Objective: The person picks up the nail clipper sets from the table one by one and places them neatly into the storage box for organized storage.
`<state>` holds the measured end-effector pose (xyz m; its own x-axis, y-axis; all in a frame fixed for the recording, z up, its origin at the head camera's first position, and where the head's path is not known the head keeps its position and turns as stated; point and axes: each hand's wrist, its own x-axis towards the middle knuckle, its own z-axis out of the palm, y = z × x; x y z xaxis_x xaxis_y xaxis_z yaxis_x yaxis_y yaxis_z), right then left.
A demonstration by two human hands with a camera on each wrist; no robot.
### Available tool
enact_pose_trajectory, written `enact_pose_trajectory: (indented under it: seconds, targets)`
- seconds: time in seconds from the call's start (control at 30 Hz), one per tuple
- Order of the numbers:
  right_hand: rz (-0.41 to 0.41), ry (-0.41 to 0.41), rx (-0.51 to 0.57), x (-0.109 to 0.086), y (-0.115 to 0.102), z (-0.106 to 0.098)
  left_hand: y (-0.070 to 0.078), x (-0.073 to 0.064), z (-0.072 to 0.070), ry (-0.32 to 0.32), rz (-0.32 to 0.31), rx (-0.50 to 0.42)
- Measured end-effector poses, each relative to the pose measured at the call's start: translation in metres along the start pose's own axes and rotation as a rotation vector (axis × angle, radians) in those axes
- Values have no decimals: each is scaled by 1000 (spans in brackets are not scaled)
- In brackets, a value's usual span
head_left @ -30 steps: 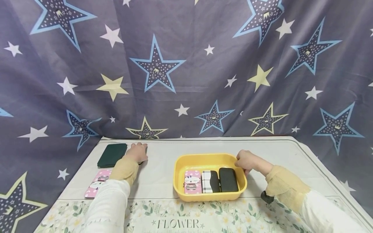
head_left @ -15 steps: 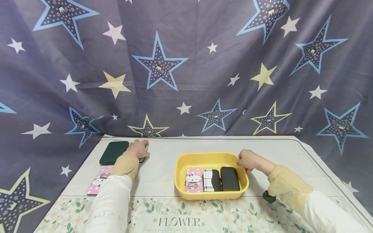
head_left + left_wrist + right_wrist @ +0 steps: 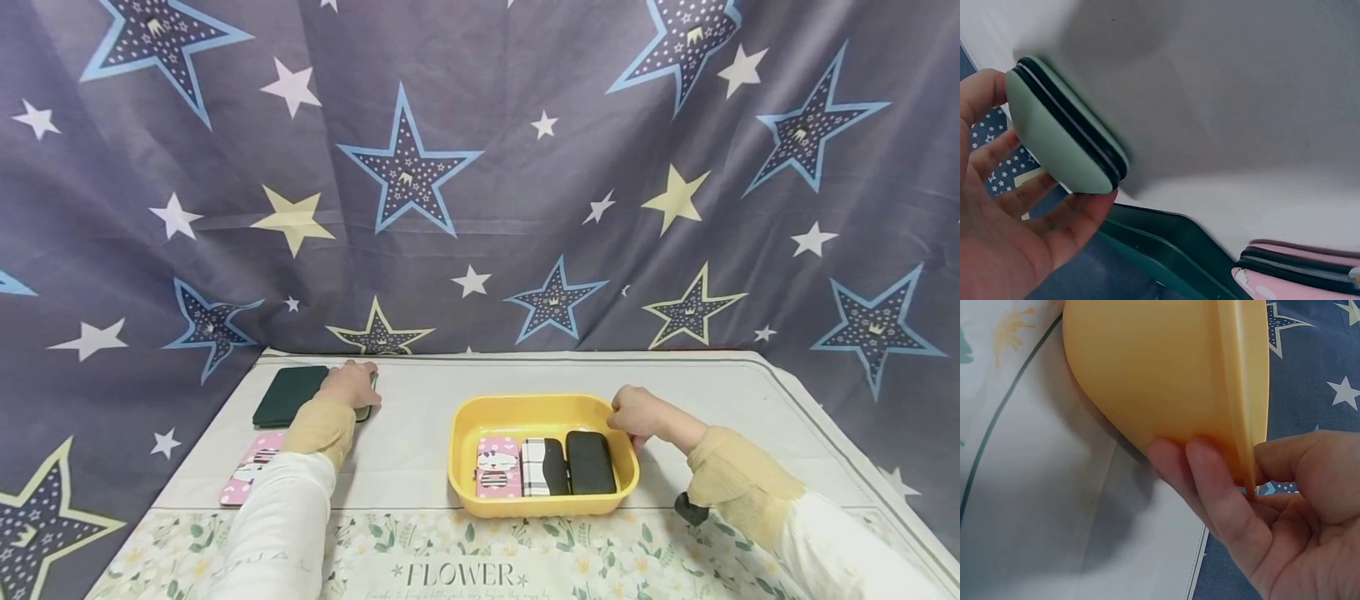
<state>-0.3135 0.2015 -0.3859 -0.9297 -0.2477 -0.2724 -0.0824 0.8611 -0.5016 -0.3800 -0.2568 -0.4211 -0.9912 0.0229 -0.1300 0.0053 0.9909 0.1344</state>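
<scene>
Cloth [image 3: 408, 467]: "FLOWER" | left fingers [image 3: 1089, 219] hold case [image 3: 1063, 134] | right fingers [image 3: 1219, 481] pinch bin [image 3: 1147, 362]

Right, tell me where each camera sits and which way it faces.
Head: worn on the head, facing forward and down over the table; left hand, right hand and white sleeves show.
Left wrist: worn on that wrist, facing the left hand, whose fingers hold a light green case.
Right wrist: worn on that wrist, facing the right hand, whose fingers grip the yellow tray at its rim.
Shared: head and right wrist both show the yellow tray.
</scene>
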Motion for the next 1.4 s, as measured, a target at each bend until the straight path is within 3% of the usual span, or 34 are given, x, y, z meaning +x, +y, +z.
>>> enact_pose_trajectory:
  seconds: [0.37, 0.63, 0.77, 0.93, 1.17, 1.4]
  targets:
    - [4, -5, -6, -2, -2, 1, 5, -8, -7, -4, -77, -82]
    - [4, -4, -13, -3, -4, 2, 23, -14, -21, -23, -38, -41]
    - [0, -2, -11, -3, -4, 2, 37, -20, -34, -32, -44, -66]
    - [-5, -4, -3, -4, -5, 1, 57, -26, -52, -21, -14, -18]
    - [-11, -1, 6, -6, -7, 0, 93, -39, -73, -28, 4, -9]
    - [6, -16, 4, -4, -5, 0, 132, -56, -86, 15, 109, 42]
